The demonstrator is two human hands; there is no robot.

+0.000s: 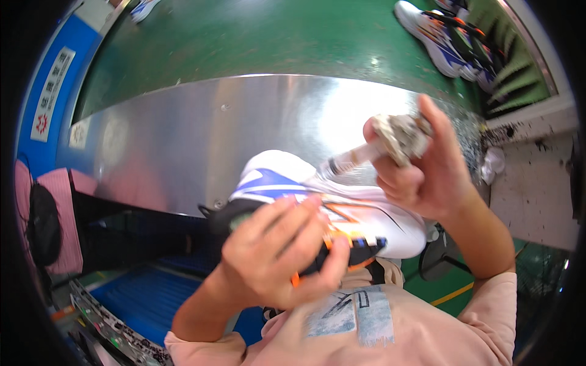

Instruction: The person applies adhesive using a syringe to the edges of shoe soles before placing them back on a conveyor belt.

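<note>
Left hand (278,253) grips white sneaker (342,210) with blue and orange trim.

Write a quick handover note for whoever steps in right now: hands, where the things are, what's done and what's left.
Left hand: grips the white, blue and orange sneaker from below, held up over the steel table.
Right hand: holds a crusted syringe-like applicator, tip at the sneaker's upper edge.
Done: cannot tell how much is already treated.
Left: probably finishing this sneaker; more sneakers lie at the far side.

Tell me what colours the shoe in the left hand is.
The sneaker is mostly white with blue, orange and black accents, seen in the head view.
</note>
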